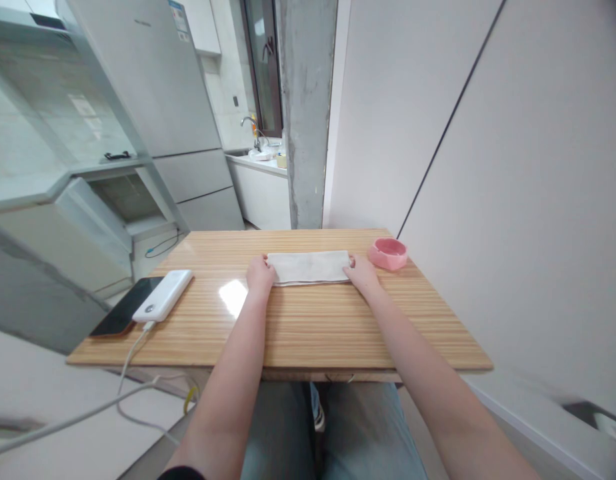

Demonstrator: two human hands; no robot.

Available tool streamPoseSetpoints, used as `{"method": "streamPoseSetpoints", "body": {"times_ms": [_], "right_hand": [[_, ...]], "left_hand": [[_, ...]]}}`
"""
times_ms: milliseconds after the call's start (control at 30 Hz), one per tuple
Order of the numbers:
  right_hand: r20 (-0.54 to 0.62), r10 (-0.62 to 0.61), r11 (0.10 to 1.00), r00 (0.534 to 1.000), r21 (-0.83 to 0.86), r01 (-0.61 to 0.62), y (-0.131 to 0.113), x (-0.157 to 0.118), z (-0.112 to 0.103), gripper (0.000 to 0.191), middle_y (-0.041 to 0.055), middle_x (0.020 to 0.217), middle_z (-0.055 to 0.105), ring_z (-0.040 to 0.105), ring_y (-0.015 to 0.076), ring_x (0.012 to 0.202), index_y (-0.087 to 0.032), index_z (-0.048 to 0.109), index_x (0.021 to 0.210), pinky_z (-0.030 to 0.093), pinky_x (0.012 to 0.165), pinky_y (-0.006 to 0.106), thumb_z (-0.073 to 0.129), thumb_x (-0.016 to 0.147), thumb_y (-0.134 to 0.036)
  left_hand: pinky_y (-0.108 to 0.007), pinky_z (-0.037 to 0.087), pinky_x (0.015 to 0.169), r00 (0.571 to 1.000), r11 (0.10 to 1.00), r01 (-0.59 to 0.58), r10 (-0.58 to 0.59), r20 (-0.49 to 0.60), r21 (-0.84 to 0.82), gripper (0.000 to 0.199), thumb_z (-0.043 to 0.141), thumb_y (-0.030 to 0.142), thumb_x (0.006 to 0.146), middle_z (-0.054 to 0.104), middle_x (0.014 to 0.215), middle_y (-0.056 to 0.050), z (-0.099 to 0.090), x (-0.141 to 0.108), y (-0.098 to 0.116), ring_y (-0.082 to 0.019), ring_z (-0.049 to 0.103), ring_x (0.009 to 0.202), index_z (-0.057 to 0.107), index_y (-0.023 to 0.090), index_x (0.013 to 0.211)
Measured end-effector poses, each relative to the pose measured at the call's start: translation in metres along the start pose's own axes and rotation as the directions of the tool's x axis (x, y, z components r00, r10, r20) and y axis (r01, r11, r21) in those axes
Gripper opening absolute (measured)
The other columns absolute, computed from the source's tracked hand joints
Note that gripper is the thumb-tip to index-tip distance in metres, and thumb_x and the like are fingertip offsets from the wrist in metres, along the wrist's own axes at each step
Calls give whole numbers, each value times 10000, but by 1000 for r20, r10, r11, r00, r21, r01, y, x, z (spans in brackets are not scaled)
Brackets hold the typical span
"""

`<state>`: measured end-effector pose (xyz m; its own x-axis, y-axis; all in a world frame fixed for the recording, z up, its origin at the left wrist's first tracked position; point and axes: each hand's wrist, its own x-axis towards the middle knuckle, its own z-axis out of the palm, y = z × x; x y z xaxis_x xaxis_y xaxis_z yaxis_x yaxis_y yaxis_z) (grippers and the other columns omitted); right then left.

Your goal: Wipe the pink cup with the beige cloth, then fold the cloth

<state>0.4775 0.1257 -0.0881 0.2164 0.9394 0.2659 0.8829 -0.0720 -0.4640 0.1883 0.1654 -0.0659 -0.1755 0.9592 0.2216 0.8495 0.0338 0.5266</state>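
A pale folded cloth (311, 267) lies as a long flat strip across the far half of the wooden table (318, 333). My left hand (261, 274) is closed on its left end, fingers curled at the edge. At the opposite end, my right hand (362, 273) grips the cloth's right edge between thumb and fingers. Layers show along the near edge of the strip. Just right of my right hand sits a pink ashtray (388, 254).
On the table's left side, a white power bank (163, 296) rests partly over a dark phone (128, 307). A white cable (133, 353) runs from the power bank over the front edge. A wall (463, 167) stands along the right, with a fridge (148, 87) beyond the table.
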Motion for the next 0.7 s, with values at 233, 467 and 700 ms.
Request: {"method": "streamPoseSetpoints", "body": {"times_ms": [233,467,700], "right_hand": [[32,77,994,997,-79,-74,-3,-3,-3,464,85,937,681,619,232,899,-168,557,1234,435,784,308,586,799,-325],[32,37,992,999,116,-40,-1,1,8,409,29,827,647,593,168,786,-140,556,1201,434,738,261,528,795,-178],[-47,61,984,997,170,-52,-1,2,5,394,29,759,616,578,186,743,-145,601,1125,447,726,287,472,753,-149]], "left_hand": [[-316,451,842,995,996,31,-39,91,82,351,571,212,765,660,1049,-144,-2,0,-2,-251,609,1031,567,144,1109],[-316,456,790,996,998,-69,69,64,2,335,450,205,832,693,927,-91,-3,-3,9,-233,646,924,538,188,1155],[-354,459,818,996,999,8,-4,91,-42,288,494,152,799,688,996,-141,3,0,4,-275,639,980,568,177,1076]]}}
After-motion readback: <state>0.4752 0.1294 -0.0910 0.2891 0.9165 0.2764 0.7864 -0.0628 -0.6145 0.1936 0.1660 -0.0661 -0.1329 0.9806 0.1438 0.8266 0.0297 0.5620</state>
